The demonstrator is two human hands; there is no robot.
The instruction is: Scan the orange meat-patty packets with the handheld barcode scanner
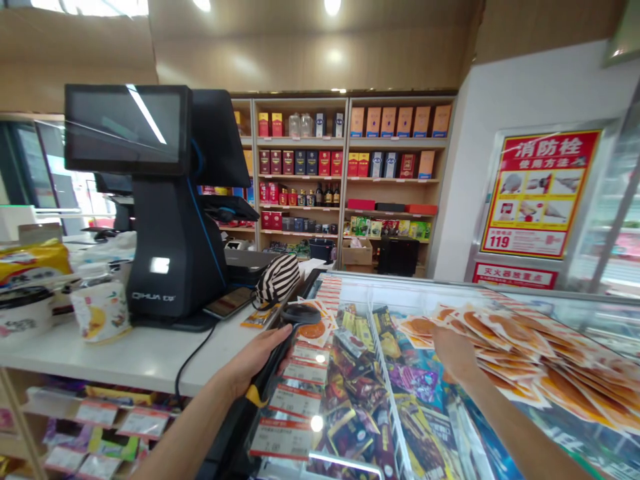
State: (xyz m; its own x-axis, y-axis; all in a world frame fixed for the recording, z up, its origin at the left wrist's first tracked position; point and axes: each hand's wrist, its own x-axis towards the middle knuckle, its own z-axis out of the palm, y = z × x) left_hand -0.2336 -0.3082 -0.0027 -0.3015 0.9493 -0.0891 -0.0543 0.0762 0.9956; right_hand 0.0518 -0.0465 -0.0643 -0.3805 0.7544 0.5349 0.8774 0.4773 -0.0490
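My left hand is closed around the handle of a black barcode scanner. The scanner's head hangs over a flat clear packet with a round orange-brown disc on the glass freezer top. My right hand is closed at the left end of a spread of similar packets. At its fingertips is one flat packet, gripped at its edge; the fingers are partly hidden behind the hand. Beneath the glass lie colourful wrapped ice creams, parted by a white wire divider.
Left on the white counter stand a point-of-sale terminal, a phone, a striped pouch and a patterned cup. Price tags line the freezer's left side. Shelves of boxed goods stand behind.
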